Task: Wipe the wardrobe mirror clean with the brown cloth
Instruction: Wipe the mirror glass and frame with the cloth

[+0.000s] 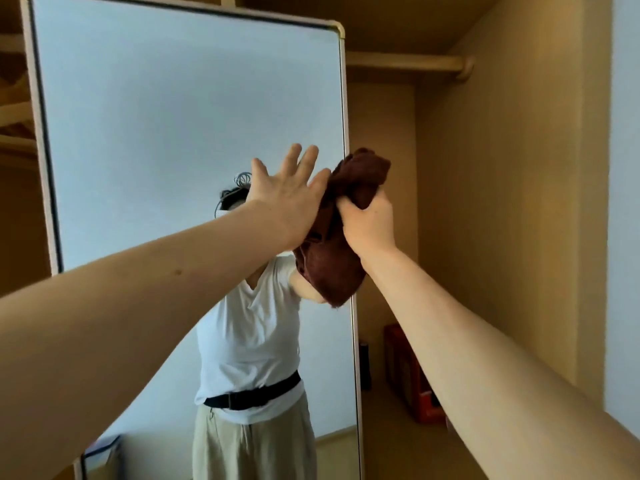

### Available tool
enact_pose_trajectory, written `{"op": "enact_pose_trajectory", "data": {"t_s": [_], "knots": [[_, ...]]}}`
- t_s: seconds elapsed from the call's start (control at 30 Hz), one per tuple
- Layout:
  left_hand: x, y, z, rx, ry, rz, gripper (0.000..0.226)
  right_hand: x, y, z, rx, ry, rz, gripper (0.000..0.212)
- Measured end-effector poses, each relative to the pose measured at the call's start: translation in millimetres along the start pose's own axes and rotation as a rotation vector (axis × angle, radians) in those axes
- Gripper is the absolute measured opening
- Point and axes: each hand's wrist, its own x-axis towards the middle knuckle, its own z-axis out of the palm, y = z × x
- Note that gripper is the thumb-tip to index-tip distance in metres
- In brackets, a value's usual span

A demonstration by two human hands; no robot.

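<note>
The wardrobe mirror [166,126] fills the left and middle of the head view, tall, with a pale frame and brass corners. It reflects a person in a white shirt. My right hand [367,220] grips the bunched brown cloth [332,268] at the mirror's right edge, about mid-height, and the cloth hangs down below my fist. My left hand [287,192] is raised beside it with fingers spread and straight, its edge touching the cloth.
Right of the mirror is the open wardrobe interior with beige walls and a hanging rail [408,64] near the top. A red box [412,379] and a dark bottle [364,365] stand on its floor. Wooden shelves [15,140] show at the far left.
</note>
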Motion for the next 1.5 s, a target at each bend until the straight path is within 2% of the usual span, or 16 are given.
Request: {"op": "enact_pose_trajectory", "data": {"t_s": [0.17,0.3,0.37,0.47,0.53,0.6,0.67,0.8,0.93,1.03,1.13,1.2,1.33,1.4,1.5], "knots": [[-6.9,-3.9,12.3,0.043,-0.024,0.037,0.114,-59.8,56.4,-10.0,0.050,0.032,0.027,0.037],[-8.2,4.2,15.9,0.069,-0.025,0.007,0.112,-124.5,107.2,-35.9,0.021,-0.101,0.114,0.019],[-7.9,4.9,14.4,0.063,-0.024,0.000,0.110,-139.7,116.7,-46.6,-0.023,-0.174,0.169,0.017],[-9.3,5.3,11.1,0.063,-0.046,0.005,0.116,-124.9,107.3,-52.4,-0.083,-0.226,0.192,0.016],[-9.3,6.2,11.1,0.073,-0.044,0.008,0.116,-98.2,83.5,-46.7,-0.091,-0.193,0.140,0.010],[-7.9,6.0,12.0,0.079,-0.032,0.011,0.113,-70.3,53.6,-35.9,-0.038,-0.140,0.097,0.017],[-7.4,5.3,13.0,0.081,-0.025,0.013,0.111,-54.5,35.5,-25.6,0.029,-0.121,0.093,0.013],[-6.1,4.5,14.7,0.086,-0.022,0.011,0.112,-76.1,58.3,-27.7,0.109,-0.101,0.084,0.009],[-8.6,6.4,11.8,0.072,-0.019,0.012,0.113,-129.1,110.2,-48.5,0.079,-0.178,0.218,0.009],[-10.5,6.3,8.7,0.056,-0.026,0.010,0.116,-148.2,123.2,-67.9,-0.033,-0.299,0.326,0.012],[-11.5,6.4,6.5,0.053,-0.032,0.014,0.117,-125.4,108.3,-75.7,-0.224,-0.387,0.290,0.011],[-10.0,6.0,8.8,0.046,-0.029,0.007,0.115,-101.3,84.5,-67.0,-0.222,-0.321,0.248,0.011],[-9.3,3.2,10.4,0.049,-0.006,0.029,0.117,-85.2,61.2,-39.1,0.034,-0.149,0.217,0.014],[-10.5,2.4,10.2,0.046,0.009,0.036,0.116,-105.9,81.0,-37.4,0.041,-0.091,0.162,0.013],[-20.8,14.4,15.9,0.042,0.062,0.053,0.098,-160.4,131.2,-51.0,0.014,-0.086,0.181,0.009]]}}
